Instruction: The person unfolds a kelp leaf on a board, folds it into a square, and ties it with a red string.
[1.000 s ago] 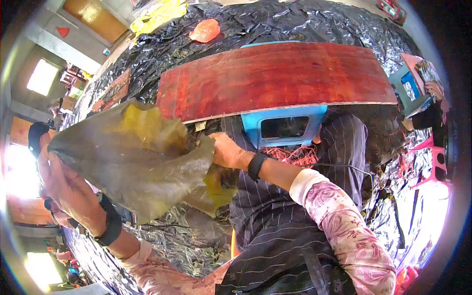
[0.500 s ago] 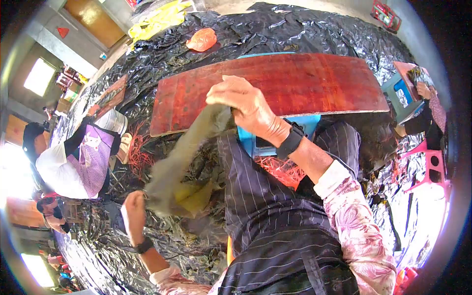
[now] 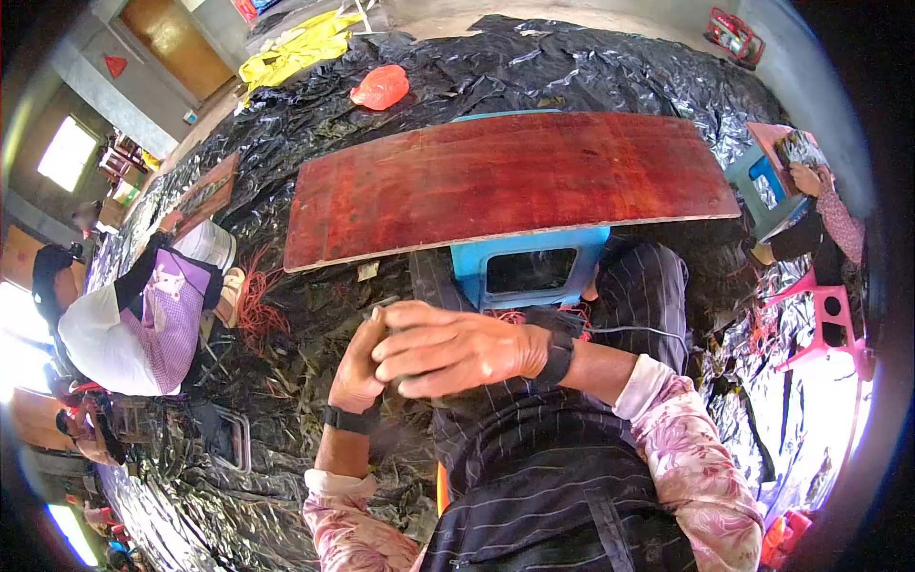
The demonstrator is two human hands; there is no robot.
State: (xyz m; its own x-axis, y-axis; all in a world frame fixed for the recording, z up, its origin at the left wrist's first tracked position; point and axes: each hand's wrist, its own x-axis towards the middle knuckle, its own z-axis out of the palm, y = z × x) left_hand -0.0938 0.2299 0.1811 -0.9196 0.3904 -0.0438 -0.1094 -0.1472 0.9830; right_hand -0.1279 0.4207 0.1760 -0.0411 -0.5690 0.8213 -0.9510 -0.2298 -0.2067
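Though indoors, sheeting [image 3: 477, 76] beneath board [image 3: 505, 176].

A shared indoor workroom: crumpled black plastic sheeting [image 3: 457, 76] covers the floor [image 3: 610, 30] beneath the fingers [image 3: 424, 355], a long reddish wooden worktop [image 3: 505, 181] lies beyond them, and one person [image 3: 110, 343] sits left, another person [image 3: 843, 229] right.

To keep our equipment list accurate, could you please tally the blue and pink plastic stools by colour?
Blue plastic stools: 2 (one under the long red-brown wooden board, one at far right)
Pink plastic stool: 1
Total: 3
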